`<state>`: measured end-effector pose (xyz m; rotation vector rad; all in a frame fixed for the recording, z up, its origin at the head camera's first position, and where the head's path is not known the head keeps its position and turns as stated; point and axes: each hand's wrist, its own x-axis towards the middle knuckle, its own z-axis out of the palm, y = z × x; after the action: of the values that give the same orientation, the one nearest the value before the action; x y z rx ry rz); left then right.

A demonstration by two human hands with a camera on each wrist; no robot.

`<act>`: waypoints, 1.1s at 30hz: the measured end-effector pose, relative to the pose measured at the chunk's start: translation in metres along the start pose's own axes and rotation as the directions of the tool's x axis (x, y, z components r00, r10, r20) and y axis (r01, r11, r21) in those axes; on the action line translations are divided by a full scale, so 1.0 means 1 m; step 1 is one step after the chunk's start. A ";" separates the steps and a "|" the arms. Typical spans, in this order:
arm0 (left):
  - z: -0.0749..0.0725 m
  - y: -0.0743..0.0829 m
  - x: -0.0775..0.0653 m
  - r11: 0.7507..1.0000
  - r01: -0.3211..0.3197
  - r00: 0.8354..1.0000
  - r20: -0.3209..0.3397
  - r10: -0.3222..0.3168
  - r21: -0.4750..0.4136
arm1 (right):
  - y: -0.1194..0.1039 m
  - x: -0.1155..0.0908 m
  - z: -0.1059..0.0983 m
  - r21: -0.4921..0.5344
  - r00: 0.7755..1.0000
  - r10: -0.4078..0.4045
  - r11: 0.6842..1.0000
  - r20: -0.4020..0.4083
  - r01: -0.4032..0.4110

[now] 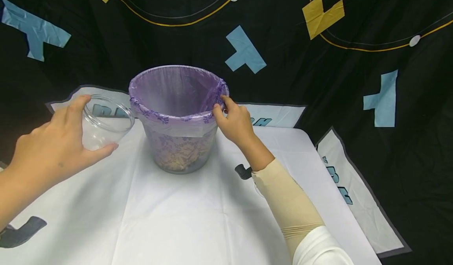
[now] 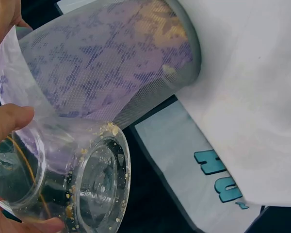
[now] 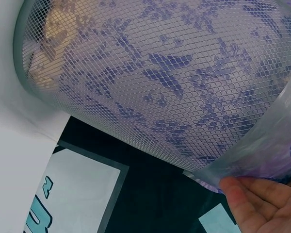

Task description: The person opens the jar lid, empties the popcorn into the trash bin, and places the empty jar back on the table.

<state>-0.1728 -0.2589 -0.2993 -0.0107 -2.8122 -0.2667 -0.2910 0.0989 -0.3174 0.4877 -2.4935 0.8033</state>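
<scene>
In the head view, a mesh wastebasket [image 1: 178, 151] stands upright on the white table, lined with a purple patterned bag [image 1: 159, 94] folded over its rim. Pale yellowish contents show through its lower wall. My left hand [image 1: 53, 143] grips a clear plastic jar [image 1: 97, 133] just left of the basket, thumb and fingers spread around its side. Small yellowish crumbs [image 2: 110, 129] cling to the jar near its base in the left wrist view. At the basket's right rim, my right hand [image 1: 236, 122] pinches the bag's edge between thumb and fingers; the right wrist view shows these fingers [image 3: 257, 199] at the liner.
A white cloth covers the table [image 1: 177, 218], with dark printed shapes [image 1: 26, 233] on it. Behind hangs a black curtain [image 1: 198, 45] with blue and yellow patches. White lettered banners [image 1: 357, 194] show beyond the table's right and back edges.
</scene>
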 end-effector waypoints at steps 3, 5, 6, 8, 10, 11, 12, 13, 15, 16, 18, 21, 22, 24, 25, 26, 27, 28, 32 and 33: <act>0.004 0.000 -0.005 1.000 0.024 1.000 0.020 -0.023 -0.015 | 0.000 0.000 0.001 0.000 1.000 -0.002 1.000 -0.003 0.002; 0.008 0.000 -0.008 0.999 0.039 0.998 0.042 -0.039 -0.021 | 0.000 0.000 0.001 -0.002 1.000 -0.004 1.000 -0.003 0.004; 0.010 0.000 -0.009 0.999 0.045 0.998 0.054 -0.043 -0.026 | 0.001 0.001 0.001 -0.001 1.000 -0.005 1.000 -0.001 0.005; 0.013 0.001 -0.011 0.998 0.043 0.997 0.073 -0.040 -0.036 | 0.002 0.001 0.002 -0.002 1.000 -0.005 1.000 -0.002 0.005; 0.017 0.002 -0.013 0.998 0.036 0.995 0.089 -0.032 -0.045 | 0.002 0.001 0.002 -0.001 1.000 -0.005 1.000 -0.004 0.005; 0.019 0.003 -0.014 0.998 0.031 0.995 0.094 -0.026 -0.051 | 0.002 0.001 0.002 -0.001 1.000 -0.005 1.000 -0.007 0.005; 0.021 0.004 -0.014 0.998 0.025 0.995 0.096 -0.020 -0.058 | 0.002 0.001 0.002 -0.001 1.000 -0.006 1.000 -0.010 0.006; 0.023 0.004 -0.015 0.998 0.022 0.995 0.099 -0.016 -0.063 | 0.002 0.002 0.002 -0.001 1.000 -0.006 1.000 -0.013 0.006; 0.026 0.005 -0.017 0.998 0.018 0.994 0.107 -0.011 -0.067 | 0.002 0.002 0.002 -0.002 1.000 -0.007 1.000 -0.015 0.007; 0.028 0.006 -0.018 0.998 0.017 0.994 0.113 -0.009 -0.066 | 0.002 0.002 0.002 0.000 1.000 -0.005 1.000 -0.013 0.005; 0.031 0.007 -0.020 0.998 0.012 0.992 0.127 -0.005 -0.057 | 0.002 0.002 0.002 0.000 1.000 -0.003 1.000 -0.010 0.003; 0.035 0.008 -0.023 0.999 -0.001 0.990 0.141 0.007 -0.040 | 0.002 0.001 0.003 0.001 1.000 -0.002 1.000 -0.007 0.002; 0.036 0.008 -0.024 0.999 -0.004 0.989 0.146 0.010 -0.037 | 0.002 0.001 0.003 0.002 1.000 -0.003 1.000 -0.007 0.003; 0.039 0.009 -0.025 0.999 -0.012 0.989 0.150 0.018 -0.041 | 0.001 0.001 0.002 0.004 1.000 -0.005 1.000 -0.007 0.005; 0.040 0.009 -0.025 0.999 -0.015 0.988 0.156 0.022 -0.048 | 0.001 0.001 0.002 0.006 1.000 -0.006 1.000 -0.007 0.006; 0.041 0.009 -0.026 0.998 -0.017 0.987 0.161 0.026 -0.057 | 0.001 0.001 0.002 0.007 1.000 -0.007 1.000 -0.007 0.007; 0.042 0.010 -0.026 0.998 -0.014 0.985 0.170 0.025 -0.066 | 0.001 0.001 0.002 0.007 1.000 -0.007 1.000 -0.006 0.007; 0.043 0.011 -0.027 0.997 -0.014 0.984 0.176 0.027 -0.077 | 0.001 0.001 0.002 0.005 1.000 -0.007 1.000 -0.005 0.007; 0.048 0.015 -0.028 0.994 -0.018 0.982 0.186 0.038 -0.109 | 0.001 0.001 0.002 -0.001 1.000 -0.007 1.000 -0.005 0.007; 0.050 0.016 -0.028 0.993 -0.021 0.982 0.186 0.042 -0.116 | 0.001 0.001 0.001 -0.003 1.000 -0.007 1.000 -0.003 0.007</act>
<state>-0.1609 -0.2335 -0.3517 -0.1116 -2.9772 -0.4392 -0.2927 0.0986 -0.3184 0.4934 -2.4880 0.7976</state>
